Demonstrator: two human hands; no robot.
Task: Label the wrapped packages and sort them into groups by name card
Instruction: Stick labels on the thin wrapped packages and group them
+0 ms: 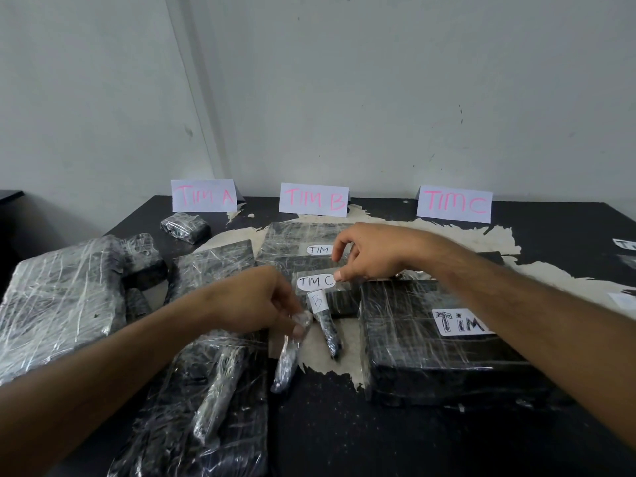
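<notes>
Three folded name cards stand at the back of the table: TIM A (203, 196), TIM B (314, 198) and TIM C (454, 203). My left hand (254, 301) pinches the top end of a slim wrapped package (287, 359) that carries no label. Beside it lies a slim package marked B (327, 325). My right hand (375, 253) hovers over a small package labelled TIM C (327, 301), its thumb touching the label's right end. Behind that lies a flat package (292, 242) whose TIM label is partly covered by my fingers. A big package (430, 346) with a TIM label lies under my right forearm.
Unlabelled wrapped packages fill the left: a large flat one (62, 297), a long one in front (206, 390), a small one (186, 227) near the TIM A card. Loose white labels (624, 244) lie at the right edge. The black table (344, 435) has peeled patches.
</notes>
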